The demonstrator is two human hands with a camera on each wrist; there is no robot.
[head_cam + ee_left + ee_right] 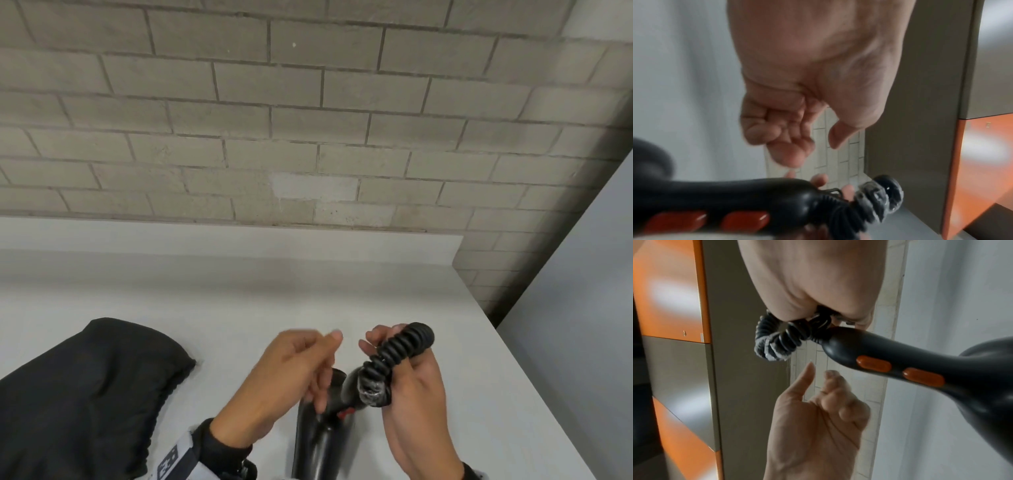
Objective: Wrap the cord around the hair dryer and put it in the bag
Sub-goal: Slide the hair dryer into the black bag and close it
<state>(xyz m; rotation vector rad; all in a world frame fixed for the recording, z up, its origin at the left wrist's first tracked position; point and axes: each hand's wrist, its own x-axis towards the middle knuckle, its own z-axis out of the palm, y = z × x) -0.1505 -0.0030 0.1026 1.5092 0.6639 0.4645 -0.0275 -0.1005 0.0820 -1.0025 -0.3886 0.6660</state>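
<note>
Nearest the lens, black hair dryer (317, 442) at the bottom edge of the head view, barrel low, handle slanting up and right toward the coiled cord (397, 356). Two orange-red buttons (900, 371) along the handle. Right hand (416, 394) closed around a bunched length of black coil just past the handle's end — fingers curled over it, one loop poking out above the fist, some turns near the handle smeared with whitish marks. Left hand (291, 377) close beside the handle, holding nothing, fingers loosely bent and thumb out; somewhat blurred in the head view, so contact with the dryer hard to judge. Black fabric bag (92, 394) lying slack on the white worktop (342, 294), left of both hands and apart from the dryer. Grey brick wall (274, 120) behind — orange and grey panels (982, 146) visible off to the side in the wrist views.
</note>
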